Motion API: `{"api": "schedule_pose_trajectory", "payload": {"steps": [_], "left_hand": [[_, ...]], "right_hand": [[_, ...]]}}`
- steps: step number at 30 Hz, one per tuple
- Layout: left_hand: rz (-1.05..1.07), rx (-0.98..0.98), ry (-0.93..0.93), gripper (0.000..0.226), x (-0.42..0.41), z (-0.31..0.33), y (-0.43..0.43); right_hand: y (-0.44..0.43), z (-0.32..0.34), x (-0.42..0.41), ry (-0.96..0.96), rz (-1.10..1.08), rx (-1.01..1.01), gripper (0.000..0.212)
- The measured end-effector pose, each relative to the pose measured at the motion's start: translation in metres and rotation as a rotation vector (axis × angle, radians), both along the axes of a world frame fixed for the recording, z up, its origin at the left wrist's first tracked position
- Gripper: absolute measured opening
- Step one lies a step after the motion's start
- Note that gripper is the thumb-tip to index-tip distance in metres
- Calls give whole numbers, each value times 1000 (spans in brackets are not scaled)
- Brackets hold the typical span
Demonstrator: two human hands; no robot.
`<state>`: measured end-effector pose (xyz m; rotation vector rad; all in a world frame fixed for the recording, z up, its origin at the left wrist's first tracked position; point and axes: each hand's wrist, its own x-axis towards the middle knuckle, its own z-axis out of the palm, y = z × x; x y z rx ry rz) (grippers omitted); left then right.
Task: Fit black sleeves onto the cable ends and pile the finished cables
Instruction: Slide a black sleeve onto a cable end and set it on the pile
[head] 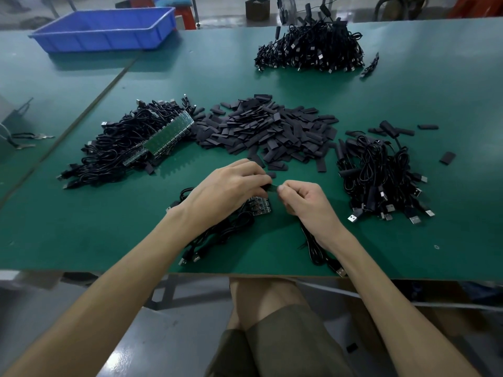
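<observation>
My left hand (231,186) and my right hand (304,202) meet over the green table (272,85), near its front edge. Between their fingertips is a short black sleeve (272,187); the left fingers pinch one end. My right hand pinches the other side, and a black cable (317,251) runs back from under it to a USB plug. Small circuit boards (258,206) with cables lie under the left hand. A heap of loose black sleeves (272,129) lies just beyond. A pile of sleeved cables (381,175) sits to the right.
A bundle of cables with green circuit boards (130,145) lies at the left. Another cable pile (310,47) sits at the far side. A blue plastic bin (106,28) stands at the far left. Stray sleeves (447,158) dot the right side.
</observation>
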<state>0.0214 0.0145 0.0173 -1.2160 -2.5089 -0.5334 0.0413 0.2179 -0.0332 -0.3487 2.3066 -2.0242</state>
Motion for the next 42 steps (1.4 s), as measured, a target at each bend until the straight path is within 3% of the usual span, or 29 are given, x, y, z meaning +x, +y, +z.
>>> {"api": "schedule_pose_trajectory", "payload": {"steps": [15,21,30,42], "left_hand": [[8,-62,94,23,2,-11,-3],[75,-18,71,20,6,-11,0],[98,35,87,23,5,-9,6],[151,164,-75,23,8,-10,7]], "right_hand": [[-2,5,3,11,-50,8,43],[-2,1,3,52,-76,103,44],[0,5,2,2,-81,-22,40],[-2,4,2,43,-78,51,42]]}}
